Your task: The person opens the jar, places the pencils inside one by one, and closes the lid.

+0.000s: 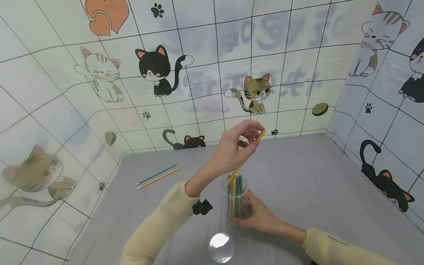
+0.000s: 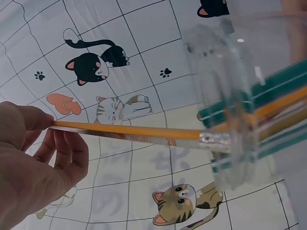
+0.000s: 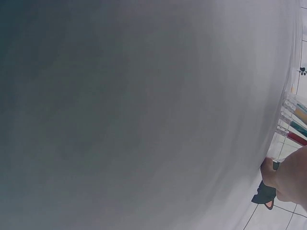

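Yellow pencil (slanted) and clear jar occupy left and right hands, respectively.

I see a grey cloth before me and a pale gridded backdrop at its far side, printed with orange hearts to my left and a stretched-out black cat to my right.

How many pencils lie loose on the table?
2: a teal one and a yellow one, side by side, left of the clear container. The left sleeve could hide more.
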A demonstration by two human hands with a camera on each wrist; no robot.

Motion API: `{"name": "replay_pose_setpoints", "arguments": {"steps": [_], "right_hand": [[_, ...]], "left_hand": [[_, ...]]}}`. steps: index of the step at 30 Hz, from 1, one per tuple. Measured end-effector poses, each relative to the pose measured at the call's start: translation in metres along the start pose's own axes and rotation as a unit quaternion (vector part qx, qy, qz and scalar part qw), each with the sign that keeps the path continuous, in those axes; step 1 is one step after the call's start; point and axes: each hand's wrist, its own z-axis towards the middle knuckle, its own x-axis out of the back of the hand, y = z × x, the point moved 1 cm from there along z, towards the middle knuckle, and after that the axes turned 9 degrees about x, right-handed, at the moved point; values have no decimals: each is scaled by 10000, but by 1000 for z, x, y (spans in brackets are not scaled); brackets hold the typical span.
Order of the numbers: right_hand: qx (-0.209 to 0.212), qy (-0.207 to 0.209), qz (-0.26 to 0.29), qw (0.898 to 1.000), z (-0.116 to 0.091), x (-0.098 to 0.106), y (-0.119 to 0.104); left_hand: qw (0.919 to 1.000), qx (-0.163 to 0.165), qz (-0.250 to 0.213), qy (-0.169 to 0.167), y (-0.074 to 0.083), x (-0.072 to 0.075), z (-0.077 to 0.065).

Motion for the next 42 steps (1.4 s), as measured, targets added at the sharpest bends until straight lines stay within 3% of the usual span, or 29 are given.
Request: {"name": "replay_pose_setpoints", "arguments": {"steps": [19, 33, 42], "right_hand": [[-134, 108, 87, 9998, 1, -1, 0], [-27, 135, 81, 9999, 1, -1, -1], [-72, 182, 41, 9998, 2, -2, -2]], "left_hand": [[9995, -132, 286, -6, -34, -5, -27], [9985, -187, 426, -281, -49, -2, -44], [9981, -157, 526, -279, -56, -1, -49]]}}
